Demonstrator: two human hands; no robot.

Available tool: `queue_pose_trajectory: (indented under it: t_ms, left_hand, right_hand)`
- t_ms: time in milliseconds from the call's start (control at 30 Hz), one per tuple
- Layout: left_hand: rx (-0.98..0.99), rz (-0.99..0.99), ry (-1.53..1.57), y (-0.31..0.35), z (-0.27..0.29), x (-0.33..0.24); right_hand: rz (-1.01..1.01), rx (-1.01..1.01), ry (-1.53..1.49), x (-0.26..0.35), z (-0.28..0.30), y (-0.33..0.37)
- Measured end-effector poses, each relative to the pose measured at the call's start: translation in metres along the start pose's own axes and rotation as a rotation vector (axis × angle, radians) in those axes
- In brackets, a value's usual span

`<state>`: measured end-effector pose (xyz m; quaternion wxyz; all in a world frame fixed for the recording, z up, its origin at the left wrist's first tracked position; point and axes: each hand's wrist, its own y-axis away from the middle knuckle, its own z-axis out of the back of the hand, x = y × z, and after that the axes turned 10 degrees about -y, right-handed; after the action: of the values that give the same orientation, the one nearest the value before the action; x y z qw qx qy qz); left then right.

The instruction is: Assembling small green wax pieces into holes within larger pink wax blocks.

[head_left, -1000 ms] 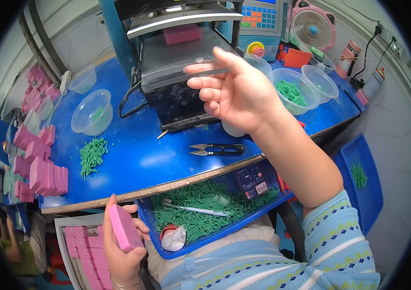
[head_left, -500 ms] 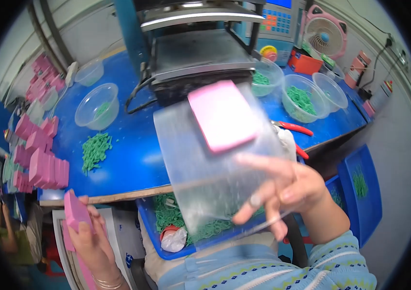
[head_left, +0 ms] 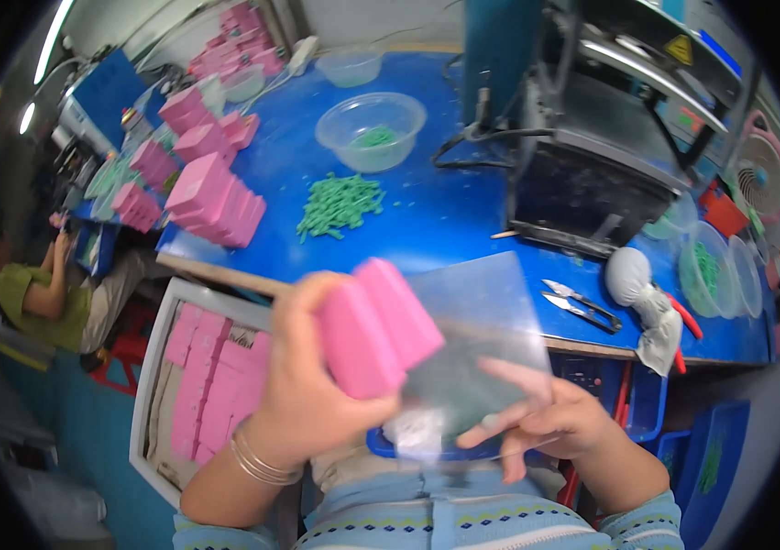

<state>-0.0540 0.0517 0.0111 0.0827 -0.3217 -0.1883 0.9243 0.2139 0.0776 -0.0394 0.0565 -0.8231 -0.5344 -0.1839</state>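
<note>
Left hand [head_left: 291, 380] grips two smooth pink rectangular blocks [head_left: 355, 346]. Right hand [head_left: 562, 420], fingers spread, holds a thin transparent sheet [head_left: 463, 362]. Green pieces [head_left: 340, 206] lie heaped on the far desk [head_left: 463, 225].

Hands: two of the wearer's own, one left hand [head_left: 303, 385] and one right hand [head_left: 555, 417]. Two pink blocks [head_left: 358, 344] are gripped together; those stacked elsewhere overlap too much to count. One clear plastic sheet [head_left: 491, 312], one pair of thread snips [head_left: 589, 311], one pair of red-handled pliers [head_left: 686, 321]. One press machine [head_left: 582, 192], one pink fan [head_left: 763, 179], one white crate [head_left: 157, 367], one co-worker [head_left: 37, 293]. At least six clear bowls [head_left: 340, 151].
</note>
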Motion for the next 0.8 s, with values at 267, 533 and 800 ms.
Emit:
queue_pose_trajectory:
  t_ms: [267,533,800]
  left_hand:
    - [-0.299,0.641,-0.199,0.110,0.091,0.129]
    - [0.290,1.037,-0.513,0.255,0.103,0.153]
    - [0.421,1.104,-0.350,0.257,0.099,0.156]
  right_hand:
    - [0.173,-0.169,-0.178,0.000,0.027,-0.013]
    - [0.259,-0.434,0.157,-0.002,0.029,-0.010]
    - [0.291,-0.497,0.153,-0.005,0.029,-0.008]
